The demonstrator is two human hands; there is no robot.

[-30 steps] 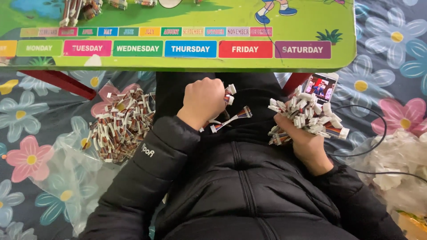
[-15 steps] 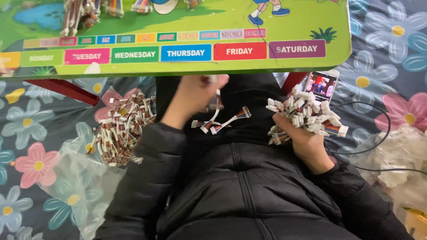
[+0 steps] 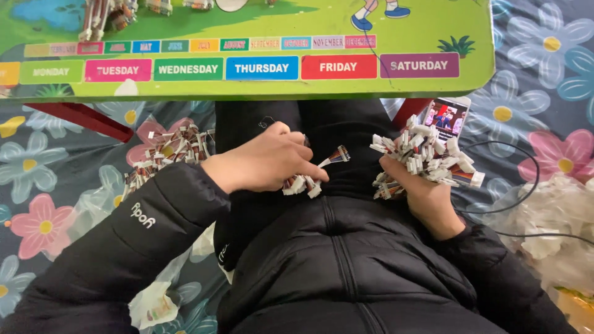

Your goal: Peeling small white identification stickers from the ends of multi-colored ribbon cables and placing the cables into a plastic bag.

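Centre of the frame, over the dark lap: the left hand (image 3: 269,162) is curled shut around a few short wire connectors (image 3: 302,184), white plugs poking out below its fingertips, one striped lead sticking up and to the right toward the other hand. Right of centre, the right hand (image 3: 416,188) is clamped around a thick bundle of connectors (image 3: 427,156), its white plugs bristling upward and rightward. The small leads lie just left of that bundle, apart from it, long axis running roughly left to right across the lap, so the left hand is the nearer one by far.

Compared with half a second ago, the left hand has dropped from up near the green table edge (image 3: 260,93) back down to the lap, fingers closed on the loose leads it hovered above. The right hand has not shifted. A heap of connectors (image 3: 164,151) sits on the floral cloth at middle left, and a phone (image 3: 447,115) lies just above the bundle.
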